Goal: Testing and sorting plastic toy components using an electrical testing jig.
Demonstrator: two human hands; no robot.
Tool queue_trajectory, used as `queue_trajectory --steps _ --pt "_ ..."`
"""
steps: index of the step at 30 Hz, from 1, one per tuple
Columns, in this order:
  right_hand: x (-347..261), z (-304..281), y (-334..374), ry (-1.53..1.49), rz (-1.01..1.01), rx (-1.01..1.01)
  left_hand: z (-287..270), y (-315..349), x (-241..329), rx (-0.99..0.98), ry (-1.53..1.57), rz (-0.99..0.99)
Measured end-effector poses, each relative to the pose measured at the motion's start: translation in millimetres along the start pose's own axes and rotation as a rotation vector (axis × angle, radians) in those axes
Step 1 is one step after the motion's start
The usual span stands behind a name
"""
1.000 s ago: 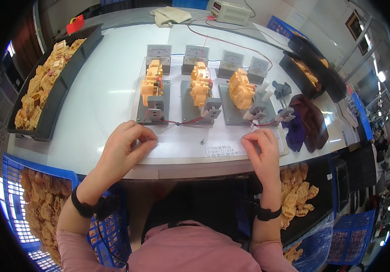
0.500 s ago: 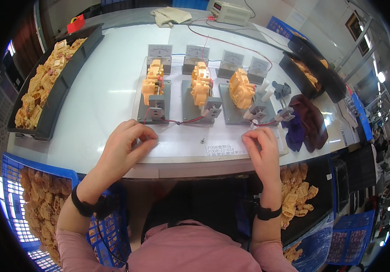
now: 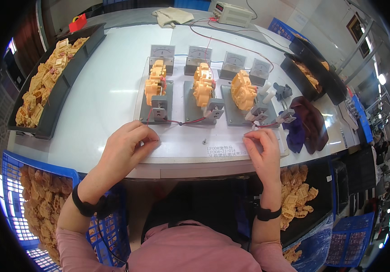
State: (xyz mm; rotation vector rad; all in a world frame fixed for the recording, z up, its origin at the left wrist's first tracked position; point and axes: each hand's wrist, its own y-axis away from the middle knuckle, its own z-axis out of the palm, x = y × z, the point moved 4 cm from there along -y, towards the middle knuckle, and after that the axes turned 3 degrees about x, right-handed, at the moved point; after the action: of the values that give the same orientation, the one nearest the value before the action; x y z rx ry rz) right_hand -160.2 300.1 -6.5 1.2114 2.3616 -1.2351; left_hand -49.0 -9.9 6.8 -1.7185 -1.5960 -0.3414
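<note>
Orange plastic gearboxes (image 3: 202, 85) on grey test fixtures — both hands resting at the white board's (image 3: 181, 143) near edge.
Left hand (image 3: 125, 149) and right hand (image 3: 263, 149) — fingers curled, holding nothing visible.

White worktable (image 3: 113, 90) filling the middle, its far edge curving, blue crates (image 3: 18, 199) sitting below the near left corner, bright ceiling lamps (image 3: 380, 78) shining at right, framed picture (image 3: 355, 26) hanging on the pale far wall.
</note>
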Motion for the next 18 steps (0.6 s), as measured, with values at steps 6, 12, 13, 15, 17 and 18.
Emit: queue_trajectory --steps 6,12,13,15,17,18 --pt "-1.2 -0.7 -0.3 -0.021 0.013 0.001 0.4 0.9 -0.4 0.003 0.030 0.005" --pt "-2.0 -4.4 0.1 -0.076 0.009 0.052 0.0 0.9 -0.8 -0.016 0.030 -0.016" --pt "-4.7 -4.6 -0.2 -0.076 0.009 0.051 0.1 1.0 -0.9 -0.016 0.031 -0.017" --pt "-18.2 -5.8 -2.0 -0.097 -0.015 0.073 0.2 1.0 -0.7 -0.014 0.034 -0.012" --pt "-33.4 -1.6 -6.6 -0.152 -0.040 0.056 0.2 0.8 -1.9 -0.020 0.031 -0.026" --pt "-40.0 2.2 -9.2 -0.208 -0.067 0.037 0.4 0.8 -2.8 -0.024 0.029 -0.042"
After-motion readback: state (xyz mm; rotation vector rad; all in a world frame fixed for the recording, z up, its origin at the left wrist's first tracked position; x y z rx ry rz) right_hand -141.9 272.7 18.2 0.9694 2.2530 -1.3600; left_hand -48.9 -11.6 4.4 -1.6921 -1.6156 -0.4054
